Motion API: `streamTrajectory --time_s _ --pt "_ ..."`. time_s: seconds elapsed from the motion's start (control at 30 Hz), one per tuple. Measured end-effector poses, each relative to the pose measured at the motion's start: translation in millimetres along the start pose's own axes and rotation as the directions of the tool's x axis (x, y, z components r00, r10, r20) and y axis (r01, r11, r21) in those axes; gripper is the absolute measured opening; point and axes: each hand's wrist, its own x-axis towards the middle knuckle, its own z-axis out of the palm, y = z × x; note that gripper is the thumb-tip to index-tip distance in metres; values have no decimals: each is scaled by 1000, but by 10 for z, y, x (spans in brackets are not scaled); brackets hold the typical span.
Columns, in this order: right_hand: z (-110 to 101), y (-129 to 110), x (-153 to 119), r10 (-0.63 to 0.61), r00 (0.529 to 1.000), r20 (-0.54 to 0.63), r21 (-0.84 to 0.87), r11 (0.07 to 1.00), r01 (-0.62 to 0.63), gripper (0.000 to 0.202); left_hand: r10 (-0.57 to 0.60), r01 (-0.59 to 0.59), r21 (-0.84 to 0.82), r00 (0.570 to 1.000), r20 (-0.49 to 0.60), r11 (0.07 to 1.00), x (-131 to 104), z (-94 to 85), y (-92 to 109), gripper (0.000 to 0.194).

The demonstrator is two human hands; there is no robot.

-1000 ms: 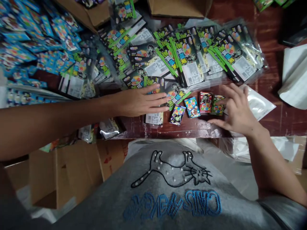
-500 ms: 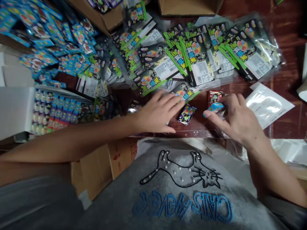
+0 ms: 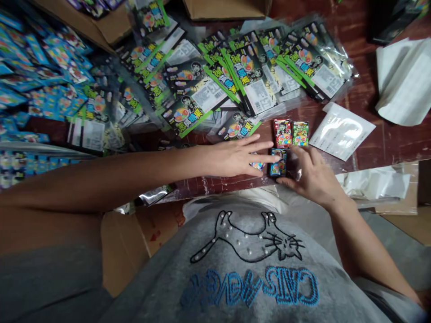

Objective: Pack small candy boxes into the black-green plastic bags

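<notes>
My left hand (image 3: 235, 158) lies palm down with fingers spread. Its fingertips reach the small blue candy packet (image 3: 278, 167) and partly cover a purple candy packet (image 3: 257, 165). Just right of the blue packet, my right hand (image 3: 313, 179) is open, its thumb near that packet's lower edge and its fingers bent towards the table. Above the blue packet lies a red candy packet (image 3: 282, 133), with a green candy packet (image 3: 300, 133) beside it, just beyond my right fingertips.
Black-and-green printed pouches (image 3: 247, 72) are piled across the table's back. Blue packets (image 3: 50, 58) heap up at left. A white plastic bag (image 3: 343, 130) lies right of the green packet, and a white paper roll (image 3: 406, 85) farther right. The wooden table's front edge (image 3: 208, 185) is close to me.
My right hand has let go of the blue packet, which now lies below the red one. The green packet has come into sight. My left hand has moved right, over the purple packet.
</notes>
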Motion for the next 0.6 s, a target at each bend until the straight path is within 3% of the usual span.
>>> streamTrajectory --time_s 0.07,0.1,0.17,0.23,0.3,0.33,0.4,0.53,0.6 --pt "-22 63 42 -195 981 19 -72 978 196 93 -116 118 2 981 -154 993 -53 -18 39 46" --pt "-12 84 81 -239 970 36 -95 966 241 94 -214 219 -7 944 -251 976 -71 -9 78 41" --pt "35 104 176 -259 965 47 -105 959 262 90 -431 448 -61 799 -419 892 -80 56 187 39" --pt "90 105 271 -252 967 43 -106 961 256 80 -590 615 -136 634 -500 777 -47 176 314 61" --pt "125 100 344 -258 965 49 -119 958 262 74 -686 706 -190 529 -500 682 15 322 419 89" --pt "129 101 369 -268 962 51 -128 954 272 73 -715 730 -203 505 -483 653 48 392 453 98" --pt "118 109 400 -294 954 58 -142 943 299 73 -728 735 -200 519 -447 647 98 502 476 100" --pt "112 110 415 -390 916 98 -81 914 398 73 -583 582 -144 698 -416 800 117 589 395 91" --pt "178 85 433 -422 901 103 7 906 423 83 -525 514 -147 749 -404 845 126 601 342 95"
